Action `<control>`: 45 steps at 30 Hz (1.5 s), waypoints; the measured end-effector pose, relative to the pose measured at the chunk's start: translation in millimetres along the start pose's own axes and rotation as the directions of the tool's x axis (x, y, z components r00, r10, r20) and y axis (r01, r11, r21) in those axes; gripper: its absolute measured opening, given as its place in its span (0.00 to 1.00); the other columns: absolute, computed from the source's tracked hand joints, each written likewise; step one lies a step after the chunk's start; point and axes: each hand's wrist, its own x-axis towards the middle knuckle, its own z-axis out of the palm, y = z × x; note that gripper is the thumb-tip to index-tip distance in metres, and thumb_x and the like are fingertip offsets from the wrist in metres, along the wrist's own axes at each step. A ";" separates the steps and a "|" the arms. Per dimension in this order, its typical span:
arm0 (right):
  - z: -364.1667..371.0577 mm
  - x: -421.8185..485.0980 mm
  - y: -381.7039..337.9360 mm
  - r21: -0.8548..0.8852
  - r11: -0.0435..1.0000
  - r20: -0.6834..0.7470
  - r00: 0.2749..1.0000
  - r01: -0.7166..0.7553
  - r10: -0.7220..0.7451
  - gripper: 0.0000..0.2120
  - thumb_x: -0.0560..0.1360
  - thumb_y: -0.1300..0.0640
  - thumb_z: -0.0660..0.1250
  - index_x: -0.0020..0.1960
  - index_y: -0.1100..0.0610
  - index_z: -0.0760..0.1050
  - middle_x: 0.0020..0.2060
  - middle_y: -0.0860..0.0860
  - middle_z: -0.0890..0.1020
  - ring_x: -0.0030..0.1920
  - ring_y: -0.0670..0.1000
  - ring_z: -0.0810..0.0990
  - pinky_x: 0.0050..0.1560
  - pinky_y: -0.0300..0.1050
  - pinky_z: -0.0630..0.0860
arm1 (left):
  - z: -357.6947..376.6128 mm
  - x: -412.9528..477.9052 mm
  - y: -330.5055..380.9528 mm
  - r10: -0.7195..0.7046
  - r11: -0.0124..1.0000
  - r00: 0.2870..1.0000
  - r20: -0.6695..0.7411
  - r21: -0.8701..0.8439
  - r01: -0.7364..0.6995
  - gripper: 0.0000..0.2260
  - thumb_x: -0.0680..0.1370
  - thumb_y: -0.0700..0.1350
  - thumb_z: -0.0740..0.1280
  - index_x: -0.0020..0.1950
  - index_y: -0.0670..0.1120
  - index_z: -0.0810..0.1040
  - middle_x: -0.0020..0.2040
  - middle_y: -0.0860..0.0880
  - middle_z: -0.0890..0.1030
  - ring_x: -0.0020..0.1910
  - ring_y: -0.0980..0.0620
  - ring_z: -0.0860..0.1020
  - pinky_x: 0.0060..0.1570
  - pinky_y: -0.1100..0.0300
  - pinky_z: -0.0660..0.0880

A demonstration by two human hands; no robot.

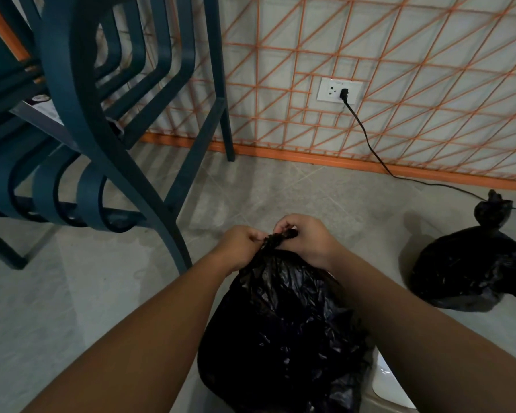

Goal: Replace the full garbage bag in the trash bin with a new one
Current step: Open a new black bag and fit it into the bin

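A full black garbage bag [283,332] stands low in the middle of the head view, bulging and crinkled. Its neck is gathered and twisted into a rope at the top. My left hand [241,248] grips the twisted neck from the left. My right hand [307,242] pinches the end of the twist from the right, fingers curled over it. A white rim of the trash bin [388,386] shows at the bag's lower right; the rest of the bin is hidden by the bag and my arms.
A second tied black bag [471,272] lies on the floor at the right. Stacked blue chairs [81,120] stand at the left. A wall socket [338,91] holds a black cord [370,144] that runs down across the floor. Orange lattice covers the wall.
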 end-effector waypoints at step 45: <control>-64.9 -57.0 19.7 -0.517 0.847 -0.099 0.991 -0.125 0.085 0.27 0.78 0.47 0.63 0.74 0.52 0.61 0.70 0.58 0.65 0.69 0.60 0.66 0.70 0.53 0.65 | -16.9 -0.8 21.2 0.060 0.988 0.987 -0.152 0.150 -0.037 0.21 0.78 0.48 0.65 0.71 0.47 0.69 0.67 0.45 0.74 0.64 0.45 0.73 0.56 0.60 0.68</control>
